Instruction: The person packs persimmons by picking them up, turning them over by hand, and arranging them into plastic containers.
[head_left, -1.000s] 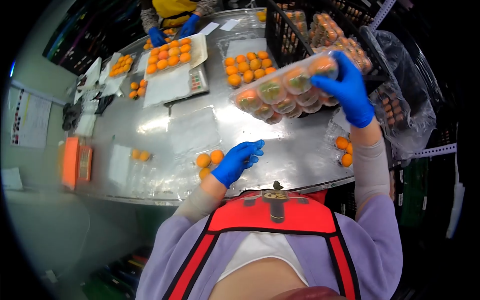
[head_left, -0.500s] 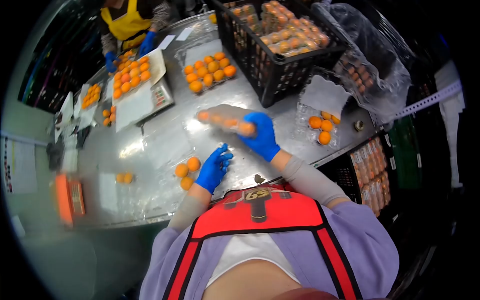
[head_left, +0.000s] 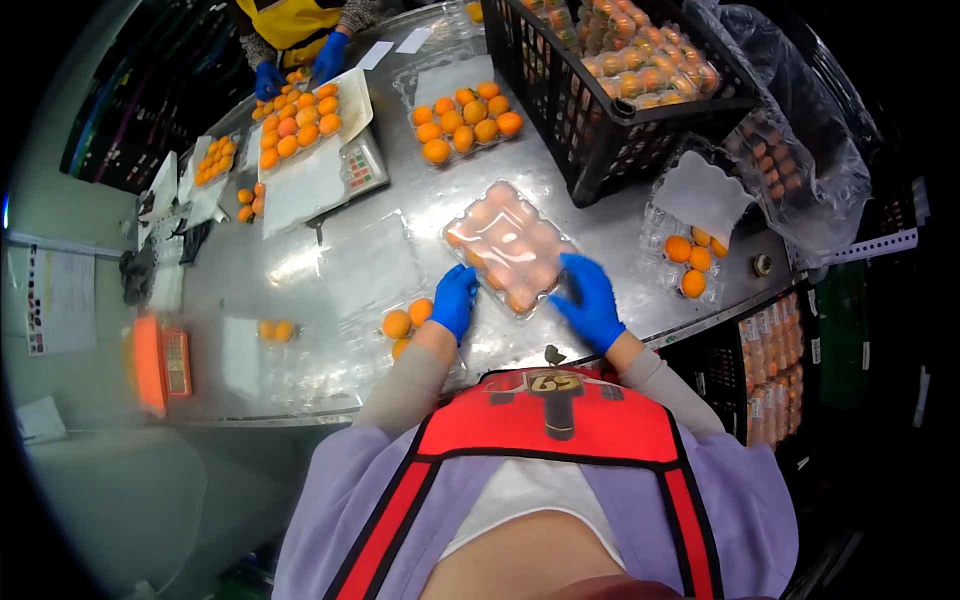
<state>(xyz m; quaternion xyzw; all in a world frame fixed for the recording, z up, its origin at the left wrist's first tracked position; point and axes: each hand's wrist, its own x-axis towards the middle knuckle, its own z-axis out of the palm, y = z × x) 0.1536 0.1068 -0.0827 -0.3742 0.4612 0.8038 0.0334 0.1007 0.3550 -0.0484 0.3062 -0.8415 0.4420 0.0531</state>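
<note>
A closed clear plastic pack (head_left: 508,245) of orange fruit lies flat on the metal table in front of me, lid side up. At its lower left edge is my left hand (head_left: 455,302), in a blue glove, open, fingers stretched along the side of the pack. On the opposite side, my right hand (head_left: 590,305), also gloved in blue, is open with fingers apart at the pack's right corner; whether the fingertips touch it I cannot tell. Loose orange fruits (head_left: 397,323) sit just left of my left hand, partly hidden by it.
A black crate (head_left: 628,150) of filled packs stands at the back right. Open fruit trays (head_left: 462,122) and a scale (head_left: 362,168) are farther back. Across the table, a person in a yellow apron (head_left: 290,25) handles fruit. An orange device (head_left: 150,365) sits at left.
My right hand has laid the pack down flat on the table and loosened its grip. My left hand has moved to the pack's edge. The head view has shifted slightly.
</note>
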